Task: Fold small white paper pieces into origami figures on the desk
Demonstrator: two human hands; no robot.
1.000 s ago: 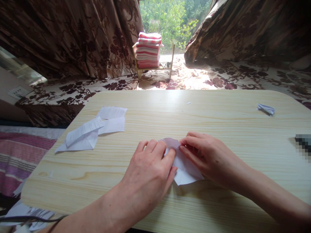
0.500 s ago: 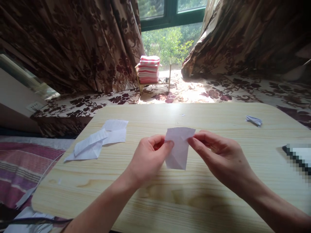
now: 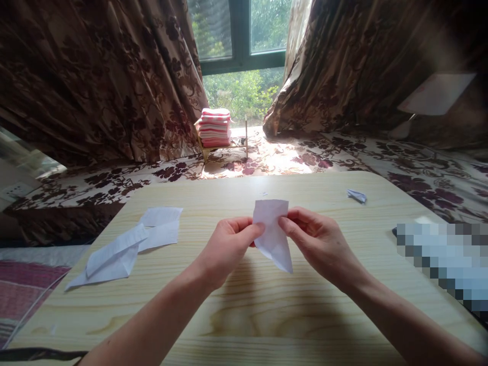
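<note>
A small white piece of paper (image 3: 271, 236) is held up above the wooden table, its lower end narrowing to a slanted point at the right. My left hand (image 3: 232, 244) pinches its left edge, thumb on the near face. On the opposite edge, my right hand (image 3: 314, 236) grips it between thumb and fingers. The fingertips behind the sheet are partly hidden. To the left, several white paper pieces (image 3: 114, 259) lie overlapping on the table, one of them folded. A small folded paper (image 3: 357, 196) rests near the far right corner.
The pale wooden table (image 3: 171, 320) has a tiny paper scrap (image 3: 265, 193) near its far edge. At the right is a blurred-out device (image 3: 446, 259). Beyond the table, folded pink-and-white cloths (image 3: 214, 128) sit on a small stand before the window. A dark cable (image 3: 46, 353) crosses the lower left.
The view has swung to the right and up, so the table things appear further left. The paper has turned in my hands, and its lower end now slants to a point. Both hands keep hold.
</note>
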